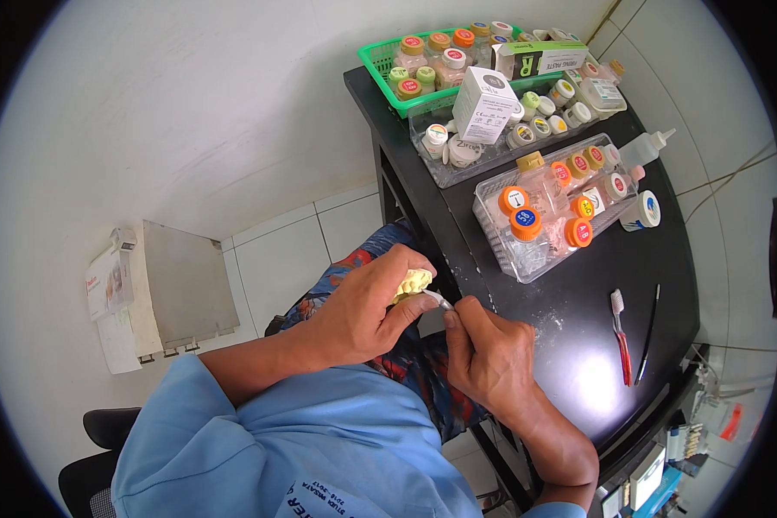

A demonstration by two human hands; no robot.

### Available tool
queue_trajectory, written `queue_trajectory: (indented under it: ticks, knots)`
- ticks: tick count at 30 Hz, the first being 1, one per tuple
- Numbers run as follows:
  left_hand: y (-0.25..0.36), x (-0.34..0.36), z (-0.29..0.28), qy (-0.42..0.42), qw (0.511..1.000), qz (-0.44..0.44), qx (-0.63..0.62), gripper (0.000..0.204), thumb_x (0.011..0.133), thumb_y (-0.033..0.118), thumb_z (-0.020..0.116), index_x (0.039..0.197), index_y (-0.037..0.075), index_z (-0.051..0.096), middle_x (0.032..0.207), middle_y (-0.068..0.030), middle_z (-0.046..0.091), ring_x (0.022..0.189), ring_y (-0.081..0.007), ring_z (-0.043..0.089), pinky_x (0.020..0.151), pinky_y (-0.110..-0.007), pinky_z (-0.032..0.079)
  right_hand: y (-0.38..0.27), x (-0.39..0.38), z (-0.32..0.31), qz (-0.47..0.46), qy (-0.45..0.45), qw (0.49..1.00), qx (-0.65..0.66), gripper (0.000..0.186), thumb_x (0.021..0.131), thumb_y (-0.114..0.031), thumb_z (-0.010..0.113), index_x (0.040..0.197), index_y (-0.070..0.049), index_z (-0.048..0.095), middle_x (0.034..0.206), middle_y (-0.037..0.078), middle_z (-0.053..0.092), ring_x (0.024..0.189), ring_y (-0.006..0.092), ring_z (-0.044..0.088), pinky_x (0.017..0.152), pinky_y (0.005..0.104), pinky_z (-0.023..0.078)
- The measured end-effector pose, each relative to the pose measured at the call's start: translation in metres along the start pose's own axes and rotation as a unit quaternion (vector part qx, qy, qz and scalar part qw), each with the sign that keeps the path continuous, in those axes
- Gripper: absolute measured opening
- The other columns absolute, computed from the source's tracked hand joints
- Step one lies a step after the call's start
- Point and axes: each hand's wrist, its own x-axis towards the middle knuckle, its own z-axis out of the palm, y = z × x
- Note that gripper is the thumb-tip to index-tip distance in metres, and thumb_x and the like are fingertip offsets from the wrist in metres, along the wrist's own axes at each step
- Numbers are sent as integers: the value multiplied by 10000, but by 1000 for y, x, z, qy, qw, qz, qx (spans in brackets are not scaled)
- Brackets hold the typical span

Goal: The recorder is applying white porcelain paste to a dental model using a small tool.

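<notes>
Cast (415, 281), yellow, with toothlike bumps, is in the left hand (371, 306) over the person's lap, left of the desk (535, 315). That hand curls around it, fingers on the far side and thumb on the near side, pinching it. The right hand (492, 354) pinches a slim tool (440, 300) between thumb and bent fingers. The cast lies to the left of the right hand and a little farther from the body; its visible part slants from near left to far right. The tool runs leftward and slightly away from the body, its tip by the left thumb at the cast's near edge; whether tip and cast touch is too small to tell. On the desk, a toothbrush (620, 332) lies beside a black rod (647, 335), well to the right of both hands.
</notes>
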Motion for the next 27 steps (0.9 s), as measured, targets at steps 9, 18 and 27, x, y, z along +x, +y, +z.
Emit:
queue_trajectory:
  ticks: [9,18,27]
  knots:
    - [0,0,0,4,1000,-1,-10,275,1061,180,747,1214,7,598,1051,-191,699,921,-400,718,792,-439,550,0,0,1,-1,2,1000,-3,255,1043,-165,720,858,-88,562,665,104,625,531,365,648,474,473,465]
    - [4,-1,0,-2,1000,-20,-6,261,1061,176,747,1190,4,600,1009,-185,706,889,-395,727,763,-435,550,0,0,2,0,6,1000,-10,258,1045,-172,722,859,-90,562,671,103,627,529,365,649,474,474,468]
    - [1,-1,1,11,1000,-5,-15,300,1045,154,773,1231,-6,599,1059,-171,722,910,-318,738,822,-382,561,0,0,0,-1,1,1000,-4,253,1043,-165,716,858,-89,561,664,99,629,530,365,651,473,476,470]
